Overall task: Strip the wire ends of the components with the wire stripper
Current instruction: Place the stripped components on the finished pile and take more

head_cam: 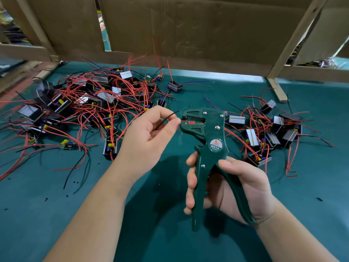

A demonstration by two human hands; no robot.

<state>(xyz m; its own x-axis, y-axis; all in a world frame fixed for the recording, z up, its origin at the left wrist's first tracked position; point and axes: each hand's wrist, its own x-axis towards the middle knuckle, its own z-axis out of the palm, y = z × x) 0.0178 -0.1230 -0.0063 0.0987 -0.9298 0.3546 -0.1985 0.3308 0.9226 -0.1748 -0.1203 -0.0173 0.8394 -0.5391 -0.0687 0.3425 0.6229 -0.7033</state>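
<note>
- Thin red insulated wire: tip in the mouth of the green metal wire stripper; light, limp, probably kinks easily, so best pinched close behind the tip.
- Left hand pinched it, plus a thin black wire, just left of the stripper.
- Right hand clasped the stripper's handles, which stood apart.
- Boxy black components with red leads lay heaped either side of it.

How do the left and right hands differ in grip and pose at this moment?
The left hand pinches a red wire at its fingertips; the right hand wraps its fingers round the wire stripper. The left hand sits higher, the right hand lower and nearer the camera. Both are bare, above the green mat, and meet at the stripper's mouth.
</note>
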